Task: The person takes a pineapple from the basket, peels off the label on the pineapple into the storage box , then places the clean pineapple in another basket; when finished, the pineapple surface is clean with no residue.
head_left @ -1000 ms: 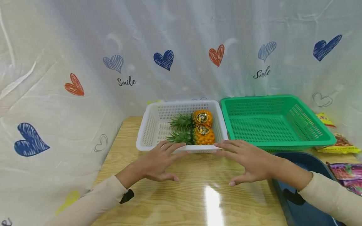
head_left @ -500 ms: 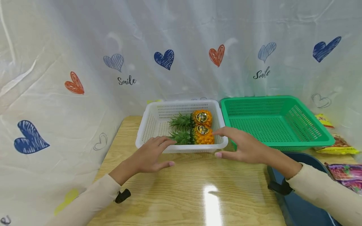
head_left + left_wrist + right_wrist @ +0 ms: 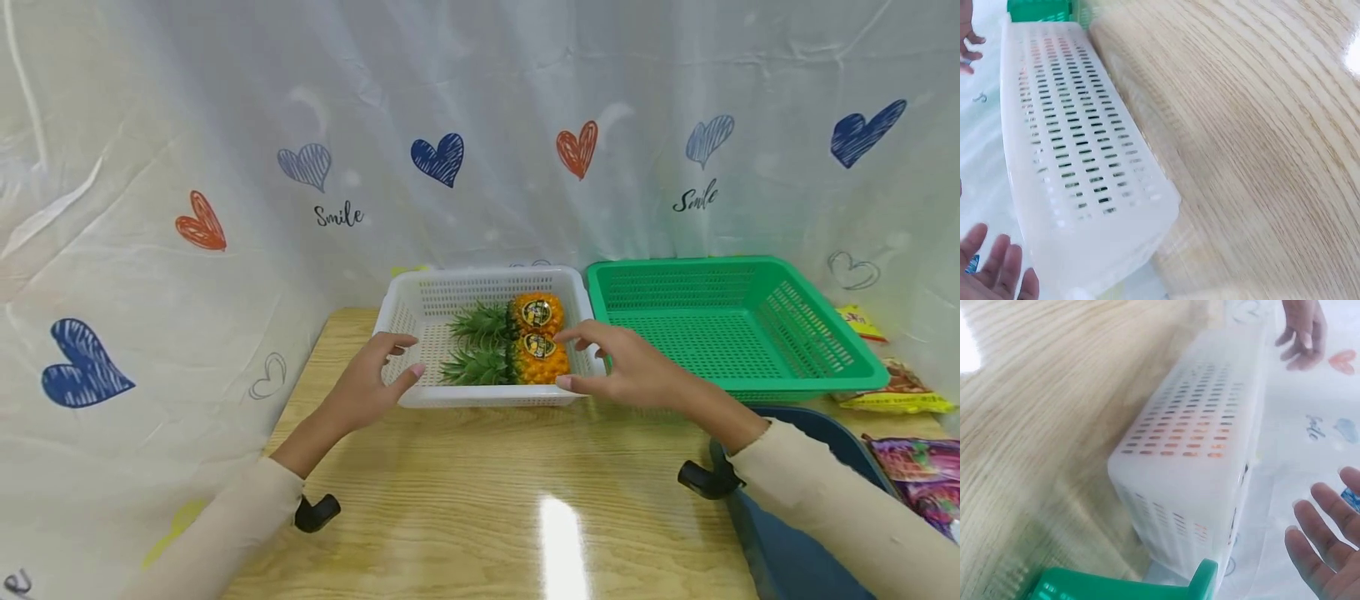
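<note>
A white perforated basket (image 3: 491, 395) stands on the table. Two small orange pineapples (image 3: 543, 367) with green crowns and black-and-yellow labels lie side by side in its right half, crowns pointing left. Over the basket's front left corner hovers my left hand (image 3: 366, 385), its fingers bent loosely with a gap to the thumb. My right hand (image 3: 633, 365) is over the front right corner, fingertips above the nearer pineapple. In the left wrist view, the left hand (image 3: 999, 275) appears apart from the basket wall. Spread, empty fingers show on the right hand (image 3: 1329, 540) in the right wrist view.
To the right of the white basket is a green basket (image 3: 720, 385). A dark blue tub (image 3: 795, 533) stands in front of it, under my right forearm. Snack packets (image 3: 918, 471) lie along the right edge. A heart-print curtain (image 3: 495, 217) hangs close behind.
My left hand has moved left and forward to the basket's left end. The right hand has moved forward, over the right end. The baskets and pineapples have stayed put.
</note>
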Tool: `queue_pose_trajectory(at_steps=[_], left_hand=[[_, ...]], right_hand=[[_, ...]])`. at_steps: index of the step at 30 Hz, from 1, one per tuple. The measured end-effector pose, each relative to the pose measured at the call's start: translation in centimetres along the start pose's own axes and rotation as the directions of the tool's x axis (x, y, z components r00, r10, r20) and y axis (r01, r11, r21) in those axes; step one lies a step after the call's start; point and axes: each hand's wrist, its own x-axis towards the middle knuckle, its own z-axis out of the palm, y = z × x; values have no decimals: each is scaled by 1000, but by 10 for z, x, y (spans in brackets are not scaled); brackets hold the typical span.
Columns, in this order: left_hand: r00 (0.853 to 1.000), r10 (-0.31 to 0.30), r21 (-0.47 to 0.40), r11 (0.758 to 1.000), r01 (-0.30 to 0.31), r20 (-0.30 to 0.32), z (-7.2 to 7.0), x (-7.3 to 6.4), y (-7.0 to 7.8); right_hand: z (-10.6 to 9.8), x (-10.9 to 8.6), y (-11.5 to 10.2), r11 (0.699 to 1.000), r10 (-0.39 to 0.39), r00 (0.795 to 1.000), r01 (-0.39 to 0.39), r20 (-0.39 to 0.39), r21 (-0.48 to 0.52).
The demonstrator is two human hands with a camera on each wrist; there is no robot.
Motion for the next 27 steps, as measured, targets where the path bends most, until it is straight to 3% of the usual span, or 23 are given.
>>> queue_pose_trajectory(at_steps=[7, 10, 14, 20, 23, 27], left_hand=[[983, -120, 2, 993, 122, -135, -8, 1, -17], [974, -161, 26, 986, 167, -160, -9, 2, -23], [962, -250, 4, 968, 252, -106, -10, 4, -30], [914, -406, -86, 910, 406, 13, -12, 7, -38], [896, -441, -116, 889, 444, 52, -10, 9, -39], [892, -447, -139, 881, 452, 66, -8, 12, -41]], right_hand=[[3, 11, 4, 999, 1, 1000, 0, -4, 52], [5, 15, 8, 998, -7, 1000, 8, -15, 67], [7, 19, 12, 998, 4, 1000, -4, -7, 70], [11, 28, 15, 995, 61, 998, -63, 25, 83], [10, 33, 14, 994, 78, 997, -79, 23, 73], [8, 40, 13, 993, 93, 995, -95, 34, 71]])
